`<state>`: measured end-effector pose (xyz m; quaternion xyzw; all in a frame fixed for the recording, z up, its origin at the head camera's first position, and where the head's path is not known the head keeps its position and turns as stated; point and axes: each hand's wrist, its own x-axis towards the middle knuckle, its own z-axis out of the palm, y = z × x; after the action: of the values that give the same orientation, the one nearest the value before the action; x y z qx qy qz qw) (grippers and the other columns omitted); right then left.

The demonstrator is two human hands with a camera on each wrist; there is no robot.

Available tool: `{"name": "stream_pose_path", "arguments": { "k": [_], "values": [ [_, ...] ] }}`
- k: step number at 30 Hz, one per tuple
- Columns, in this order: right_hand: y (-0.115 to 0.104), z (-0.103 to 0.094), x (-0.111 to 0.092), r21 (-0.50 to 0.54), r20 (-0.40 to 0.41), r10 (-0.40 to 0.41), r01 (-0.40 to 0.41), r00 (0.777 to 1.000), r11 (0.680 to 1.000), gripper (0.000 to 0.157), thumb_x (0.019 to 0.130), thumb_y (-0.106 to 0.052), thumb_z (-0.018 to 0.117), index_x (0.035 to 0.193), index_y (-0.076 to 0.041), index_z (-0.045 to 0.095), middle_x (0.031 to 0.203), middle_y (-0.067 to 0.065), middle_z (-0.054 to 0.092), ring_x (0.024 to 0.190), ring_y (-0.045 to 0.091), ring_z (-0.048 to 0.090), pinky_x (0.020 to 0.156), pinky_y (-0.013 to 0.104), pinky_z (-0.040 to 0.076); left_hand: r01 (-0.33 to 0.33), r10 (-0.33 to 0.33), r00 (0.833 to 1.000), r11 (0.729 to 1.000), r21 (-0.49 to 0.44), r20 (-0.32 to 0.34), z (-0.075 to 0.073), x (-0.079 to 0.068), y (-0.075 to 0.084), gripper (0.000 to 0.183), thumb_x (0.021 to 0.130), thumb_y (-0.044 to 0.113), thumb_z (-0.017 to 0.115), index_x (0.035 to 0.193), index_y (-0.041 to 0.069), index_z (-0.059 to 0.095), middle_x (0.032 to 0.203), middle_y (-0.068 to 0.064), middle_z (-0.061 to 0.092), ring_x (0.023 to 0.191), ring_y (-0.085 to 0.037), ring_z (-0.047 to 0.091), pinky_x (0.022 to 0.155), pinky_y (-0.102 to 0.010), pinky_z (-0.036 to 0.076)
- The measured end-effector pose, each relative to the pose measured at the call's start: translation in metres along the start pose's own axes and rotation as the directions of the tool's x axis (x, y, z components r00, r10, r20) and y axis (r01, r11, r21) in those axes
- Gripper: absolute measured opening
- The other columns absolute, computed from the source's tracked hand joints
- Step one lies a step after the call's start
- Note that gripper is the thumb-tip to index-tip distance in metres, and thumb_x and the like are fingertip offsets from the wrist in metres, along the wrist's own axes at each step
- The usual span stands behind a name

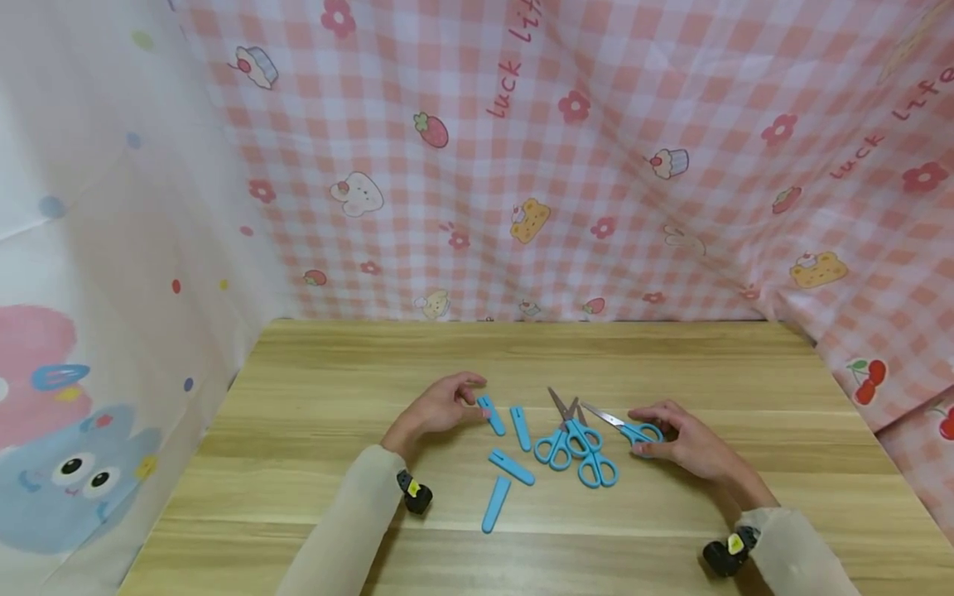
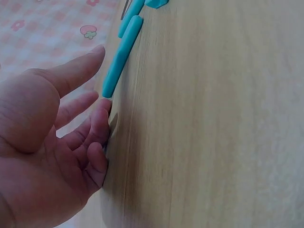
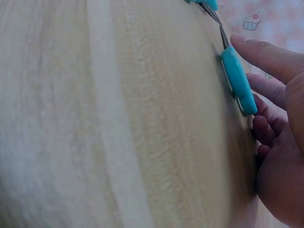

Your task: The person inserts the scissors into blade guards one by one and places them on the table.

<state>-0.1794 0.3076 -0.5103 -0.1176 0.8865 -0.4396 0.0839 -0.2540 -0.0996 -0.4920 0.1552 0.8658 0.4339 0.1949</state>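
Note:
My left hand (image 1: 441,406) is at the left of a blue scissor cover (image 1: 493,418), thumb near it and fingers loosely spread. The left wrist view shows the cover (image 2: 122,57) lying just beyond the fingertips. My right hand (image 1: 689,444) reaches around the blue handles of a pair of scissors (image 1: 639,434) lying on the right, blades pointing left. In the right wrist view, thumb and fingers stand apart beside the scissors' handle (image 3: 237,76). More blue-handled scissors (image 1: 584,439) lie overlapping in a pile between the hands, their metal blades bare.
Other blue covers lie near the left hand: one upright in view (image 1: 520,429), one slanted (image 1: 512,467) and one nearer the front (image 1: 495,505). They rest on a wooden table (image 1: 335,356). A pink checked cloth (image 1: 477,182) hangs behind it, and a white printed cloth (image 1: 149,273) at left.

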Motion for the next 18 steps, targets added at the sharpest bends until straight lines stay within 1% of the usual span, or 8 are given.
{"name": "stream_pose_path", "arguments": {
  "k": [4,9,12,14,18],
  "values": [
    [-0.0008,-0.0006,-0.0002,0.009,-0.005,-0.005,0.005,1.0,1.0,0.053,0.082,-0.027,0.082,0.128,-0.009,0.064,0.115,0.007,0.057,0.092,0.017,0.043,0.076,0.024,0.038,-0.004,0.004,1.0,1.0,0.021,0.004,0.0002,0.0001,0.0025,0.052,0.087,0.024,0.078,0.134,0.013,0.058,0.096,-0.003,0.058,0.087,-0.018,0.052,0.08,-0.033,0.043],
    [0.0018,0.0013,0.001,-0.002,-0.018,-0.024,0.024,1.0,1.0,0.052,0.081,-0.026,0.083,0.127,-0.008,0.065,0.114,0.007,0.057,0.09,0.015,0.043,0.075,0.024,0.037,-0.017,0.017,1.0,0.995,0.093,-0.001,0.0034,0.0015,0.003,0.047,0.088,0.025,0.077,0.131,0.016,0.062,0.094,-0.002,0.056,0.087,-0.018,0.05,0.08,-0.034,0.042],
    [0.004,0.0032,0.0018,-0.01,-0.029,-0.033,0.033,0.999,0.999,0.051,0.08,-0.025,0.083,0.125,-0.007,0.066,0.113,0.007,0.057,0.09,0.014,0.043,0.075,0.024,0.037,-0.013,0.015,1.0,0.991,0.132,-0.013,0.0059,0.0023,0.0022,0.042,0.087,0.025,0.077,0.127,0.018,0.064,0.094,0.0,0.056,0.088,-0.017,0.05,0.08,-0.034,0.042],
    [0.0049,0.0043,0.0019,-0.015,-0.035,-0.036,0.036,0.999,0.999,0.05,0.08,-0.024,0.084,0.123,-0.007,0.067,0.113,0.007,0.057,0.091,0.013,0.043,0.076,0.024,0.037,-0.008,0.011,1.0,0.989,0.147,-0.021,0.0074,0.0028,0.0015,0.039,0.087,0.025,0.077,0.125,0.019,0.066,0.094,0.001,0.057,0.088,-0.017,0.05,0.08,-0.034,0.042],
    [0.0049,0.0052,0.0019,-0.021,-0.041,-0.035,0.034,0.999,0.999,0.046,0.079,-0.023,0.084,0.12,-0.007,0.068,0.113,0.007,0.058,0.092,0.013,0.045,0.077,0.023,0.038,0.006,-0.002,0.999,0.989,0.147,-0.032,0.0088,0.003,0.0021,0.035,0.086,0.024,0.078,0.119,0.019,0.068,0.092,0.001,0.056,0.087,-0.017,0.05,0.079,-0.035,0.042]
  ]
}}
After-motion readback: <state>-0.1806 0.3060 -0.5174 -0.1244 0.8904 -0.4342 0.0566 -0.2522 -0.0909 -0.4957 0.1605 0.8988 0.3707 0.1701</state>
